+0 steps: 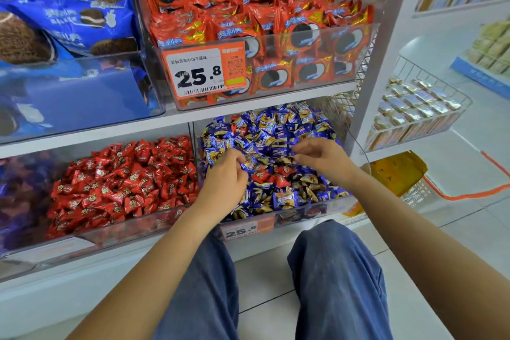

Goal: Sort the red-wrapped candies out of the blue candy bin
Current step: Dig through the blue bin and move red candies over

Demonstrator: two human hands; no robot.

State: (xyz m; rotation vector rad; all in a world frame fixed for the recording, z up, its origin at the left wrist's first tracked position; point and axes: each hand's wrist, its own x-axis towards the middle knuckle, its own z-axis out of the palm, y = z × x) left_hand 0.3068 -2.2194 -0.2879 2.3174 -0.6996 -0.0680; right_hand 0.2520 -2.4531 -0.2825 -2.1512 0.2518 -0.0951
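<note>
**Red strays one reach below both grips, blue wrappers in the way**

Both hands down in the clear plastic bin of blue foil-wrapped candies (342,203). Left hand (225,174) curled, fingertips pinching what looks like a blue-and-gold wrapper at the upper right of its grip; hard to tell whether a red piece sits underneath. Right hand (321,156) loosely curled over the heap, fingertips brushing blue wrappers, holding nothing that shows.

Small cluster of red foil-wrapped candies (271,177) lying between the two grips and a little nearer the body: just below and right of the left grip, below and left of the right grip. Partly sunk among blue pieces, only the tops showing. Probably more buried out of sight.

Neighbouring clear bin of red-wrapped candies (121,188) just left of the left grip, past a thin clear divider (194,152).

Risks, judged from this pose:
- Pinching blue along with red, since wrappers overlap and twisted foil ends tangle; result, blue candy carried into the red bin.
- Stirring the heap and burying the visible reds deeper.
- Slippery foil sliding out of a light pinch while crossing the divider, or dropping over the low front wall to the tiled floor (262,279).
- Forearm dragging blue pieces over the front edge.
</note>
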